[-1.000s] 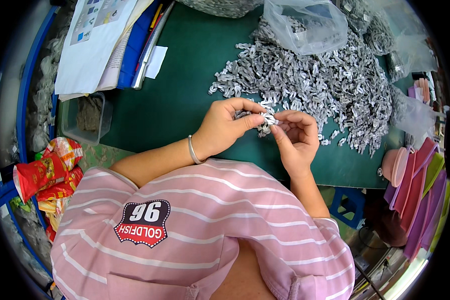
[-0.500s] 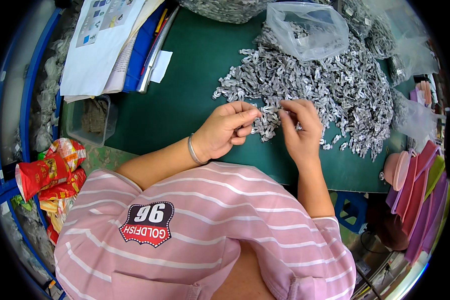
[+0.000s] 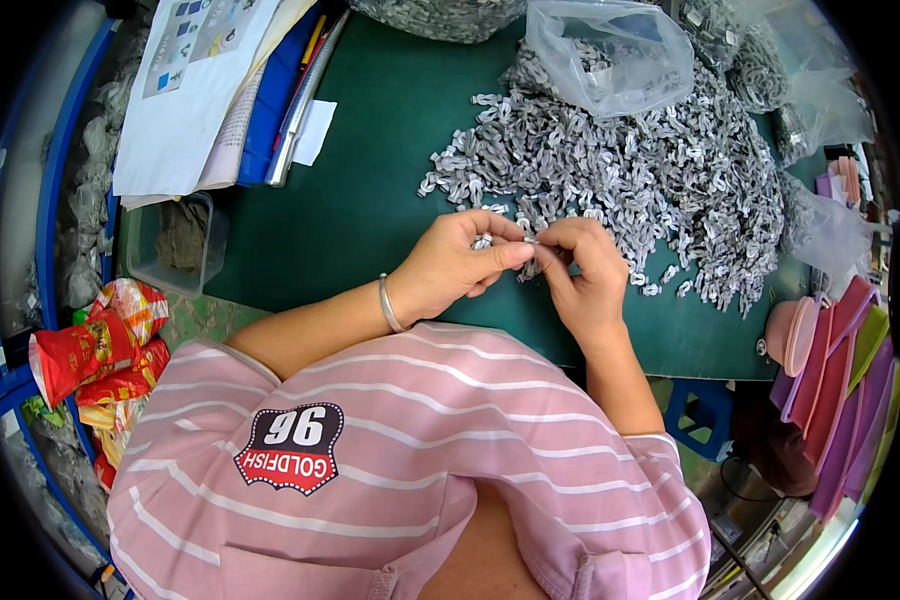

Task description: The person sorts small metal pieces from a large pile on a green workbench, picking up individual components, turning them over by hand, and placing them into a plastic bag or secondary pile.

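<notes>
While L fingers (image 3: pixel 510 257) & R fingers (image 3: pixel 570 232) pinch grey pc (image 3: pixel 530 240), mostly hidden, pile (image 3: pixel 610 165) part behind bag (image 3: pixel 610 90)

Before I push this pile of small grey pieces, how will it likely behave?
The pile of grey pieces will probably spread loosely rather than slide as one block, since strays lie apart at its near edge. Individual pieces seem unlikely to roll far, looking bent rather than round.

pink white-striped shirt (image 3: pixel 390 400) | shield-shaped black-and-red badge (image 3: pixel 289 448) | silver bangle (image 3: pixel 386 304), left wrist
</notes>
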`<state>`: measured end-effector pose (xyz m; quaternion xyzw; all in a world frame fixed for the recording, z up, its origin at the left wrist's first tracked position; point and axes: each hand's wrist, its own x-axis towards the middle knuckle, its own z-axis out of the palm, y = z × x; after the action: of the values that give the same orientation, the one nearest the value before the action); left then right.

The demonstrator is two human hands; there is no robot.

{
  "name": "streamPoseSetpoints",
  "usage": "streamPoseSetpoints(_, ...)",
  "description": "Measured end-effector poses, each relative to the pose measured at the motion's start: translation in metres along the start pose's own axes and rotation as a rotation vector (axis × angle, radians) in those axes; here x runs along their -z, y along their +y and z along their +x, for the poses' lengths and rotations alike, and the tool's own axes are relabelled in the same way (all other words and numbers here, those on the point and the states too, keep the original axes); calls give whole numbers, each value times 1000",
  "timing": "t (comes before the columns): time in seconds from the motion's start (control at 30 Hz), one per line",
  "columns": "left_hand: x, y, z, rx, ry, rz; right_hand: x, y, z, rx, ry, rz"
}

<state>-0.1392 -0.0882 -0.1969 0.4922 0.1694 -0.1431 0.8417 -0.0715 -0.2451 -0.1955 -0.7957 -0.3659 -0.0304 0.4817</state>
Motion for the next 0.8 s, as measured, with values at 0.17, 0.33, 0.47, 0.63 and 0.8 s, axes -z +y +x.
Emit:
streamPoseSetpoints(0.17,5,-2,-2,-37,18,27,-5,-5,-6,-289,58,476)
streamPoseSetpoints(0.33,5,-4,0,-418,79,422,5,8,-17,-520,-144,894)
streamPoseSetpoints(0.47,1,0,-2,-524,32,429,1,10,-18,-342,-96,895)
streamPoseSetpoints(0.63,4,1,-5,-237,48,167,-3,-4,-18,-255,113,791)
streamPoseSetpoints(0.8,5,-4,-2,-50,-74,-45,-5,-13,-15,-101,117,663)
